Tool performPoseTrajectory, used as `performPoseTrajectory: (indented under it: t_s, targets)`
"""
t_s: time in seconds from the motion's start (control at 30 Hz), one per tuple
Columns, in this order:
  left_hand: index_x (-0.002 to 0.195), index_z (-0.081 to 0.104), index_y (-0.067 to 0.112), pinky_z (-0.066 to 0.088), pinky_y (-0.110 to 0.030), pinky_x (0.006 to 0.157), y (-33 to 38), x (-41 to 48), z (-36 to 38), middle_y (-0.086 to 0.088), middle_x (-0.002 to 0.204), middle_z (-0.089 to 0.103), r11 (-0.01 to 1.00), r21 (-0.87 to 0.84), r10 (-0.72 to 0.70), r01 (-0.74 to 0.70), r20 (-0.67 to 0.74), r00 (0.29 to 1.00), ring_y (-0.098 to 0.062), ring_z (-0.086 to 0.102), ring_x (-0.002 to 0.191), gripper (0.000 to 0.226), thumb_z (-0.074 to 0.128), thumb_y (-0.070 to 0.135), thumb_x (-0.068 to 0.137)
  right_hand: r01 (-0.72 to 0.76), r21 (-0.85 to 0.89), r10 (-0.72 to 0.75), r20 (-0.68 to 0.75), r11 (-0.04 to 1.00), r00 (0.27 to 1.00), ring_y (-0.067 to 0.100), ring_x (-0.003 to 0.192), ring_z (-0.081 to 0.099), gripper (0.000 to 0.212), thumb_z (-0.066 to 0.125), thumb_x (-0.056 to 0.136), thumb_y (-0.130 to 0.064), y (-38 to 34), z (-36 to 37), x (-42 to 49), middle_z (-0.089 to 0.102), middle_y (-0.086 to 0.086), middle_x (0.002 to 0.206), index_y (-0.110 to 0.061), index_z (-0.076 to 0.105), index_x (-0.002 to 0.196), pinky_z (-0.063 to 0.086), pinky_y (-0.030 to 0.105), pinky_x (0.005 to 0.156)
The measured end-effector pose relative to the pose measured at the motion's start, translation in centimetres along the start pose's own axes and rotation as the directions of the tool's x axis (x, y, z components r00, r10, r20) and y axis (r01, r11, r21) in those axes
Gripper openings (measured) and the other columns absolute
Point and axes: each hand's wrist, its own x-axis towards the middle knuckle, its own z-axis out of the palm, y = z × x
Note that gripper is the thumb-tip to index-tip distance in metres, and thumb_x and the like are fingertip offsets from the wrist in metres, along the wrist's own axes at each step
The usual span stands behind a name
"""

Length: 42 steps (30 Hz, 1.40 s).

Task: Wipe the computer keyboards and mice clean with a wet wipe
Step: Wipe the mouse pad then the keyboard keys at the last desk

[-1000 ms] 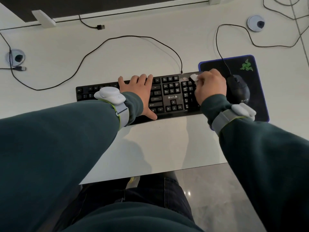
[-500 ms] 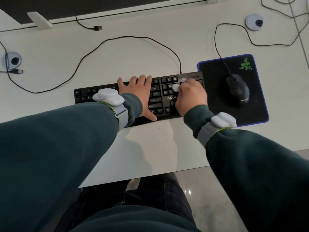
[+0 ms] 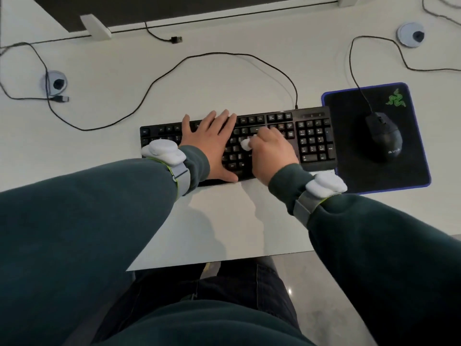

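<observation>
While my left hand [image 3: 212, 146] lies flat, fingers spread, on the keyboard [image 3: 313, 136], I see my right hand [image 3: 273, 152] curled round the bunched wet wipe [image 3: 245, 145], which pokes out leftward onto the middle keys; the mouse [image 3: 384, 137] sits apart on its pad [image 3: 399, 178].

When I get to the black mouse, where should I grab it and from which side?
Likely take the mouse by its two long flanks, coming from above at its near, rounded end. It lies flat on the mouse pad and its cable leaves the far end, so that end is awkward.
</observation>
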Motion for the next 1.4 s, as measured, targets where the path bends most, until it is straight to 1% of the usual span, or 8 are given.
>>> performPoseTrajectory:
  t_s: [0.27,0.53,0.77,0.97,1.07,1.17,1.3,1.4]
  targets:
    - [0.157,-0.011,0.026,0.005,-0.062,0.119,-10.5,-6.1,3.8,0.006,0.165,-0.016,0.987,-0.123,-0.103,0.102,-0.003,0.995,-0.02,-0.013,0.153,0.142,0.067,0.085,0.055,-0.46,-0.026,0.454,-0.117,0.888,0.883,0.035,0.106,0.053,0.022,0.052,0.089,-0.01,-2.1,0.5,2.6,0.056,0.017,0.114,-0.003,0.064,0.106,0.039,0.032,0.084]
    - [0.159,-0.003,0.018,0.01,-0.055,0.121,-14.2,-8.2,6.5,0.002,0.166,-0.012,0.982,-0.183,-0.06,0.04,-0.103,0.993,-0.021,-0.006,0.154,0.131,0.066,0.077,0.066,-0.052,0.014,0.051,0.069,0.999,0.996,0.037,0.087,0.054,0.016,0.06,0.075,0.004,-16.6,7.1,2.0,0.057,0.017,0.093,0.001,0.068,0.088,0.031,0.032,0.064]
    - [0.158,0.008,0.016,0.023,-0.049,0.118,-18.2,-9.8,8.5,-0.005,0.163,0.017,0.976,-0.218,-0.024,-0.007,-0.136,0.99,-0.025,0.019,0.149,0.109,0.061,0.07,0.08,-0.611,-0.054,0.601,-0.131,0.79,0.788,0.033,0.109,0.053,0.022,0.053,0.089,-0.009,-13.9,5.3,1.5,0.053,0.013,0.118,-0.006,0.064,0.108,0.045,0.035,0.087]
    - [0.147,0.041,0.015,0.041,-0.043,0.101,-19.0,-10.5,8.1,-0.007,0.14,0.048,0.933,-0.355,-0.013,-0.055,-0.186,0.982,-0.03,0.049,0.124,0.056,0.052,0.038,0.097,-0.151,-0.047,0.155,0.091,0.987,0.984,0.034,0.092,0.052,0.01,0.058,0.083,-0.002,-24.0,9.8,2.5,0.055,0.015,0.099,-0.002,0.066,0.089,0.046,0.036,0.073]
    - [0.126,0.063,0.018,0.047,-0.04,0.091,-19.1,-10.1,7.5,-0.006,0.12,0.06,0.9,-0.436,-0.049,-0.018,-0.143,0.989,-0.031,0.058,0.11,0.032,0.043,0.025,0.102,-0.178,0.014,0.177,0.044,0.984,0.983,0.035,0.083,0.053,0.007,0.058,0.078,0.004,-23.0,10.2,0.5,0.055,0.015,0.091,-0.001,0.063,0.079,0.049,0.039,0.064]
    - [0.112,0.066,0.023,0.046,-0.037,0.082,-19.0,-9.8,7.0,0.0,0.111,0.062,0.914,-0.405,-0.074,0.015,-0.131,0.989,-0.029,0.059,0.102,0.026,0.042,0.028,0.102,-0.393,-0.022,0.391,-0.056,0.919,0.919,0.034,0.095,0.055,0.015,0.055,0.086,-0.001,-19.0,8.1,-0.8,0.057,0.014,0.101,-0.001,0.068,0.093,0.046,0.034,0.083]
    - [0.099,0.059,0.025,0.04,-0.035,0.074,-18.3,-9.4,7.1,0.005,0.106,0.058,0.922,-0.386,-0.109,0.04,-0.157,0.982,-0.024,0.058,0.094,0.018,0.044,0.034,0.102,-0.731,0.019,0.719,-0.197,0.682,0.667,0.031,0.108,0.055,0.022,0.051,0.092,-0.011,-14.8,5.3,0.7,0.055,0.014,0.119,-0.006,0.067,0.106,0.042,0.034,0.093]
    - [0.107,0.06,0.022,0.047,-0.038,0.077,-17.5,-9.3,7.4,0.002,0.11,0.057,0.9,-0.435,-0.087,-0.014,-0.212,0.973,-0.025,0.058,0.097,0.017,0.044,0.022,0.1,-0.666,-0.002,0.659,-0.148,0.746,0.738,0.03,0.105,0.054,0.019,0.054,0.088,-0.01,-16.0,6.3,2.6,0.055,0.012,0.115,-0.006,0.066,0.103,0.045,0.035,0.091]
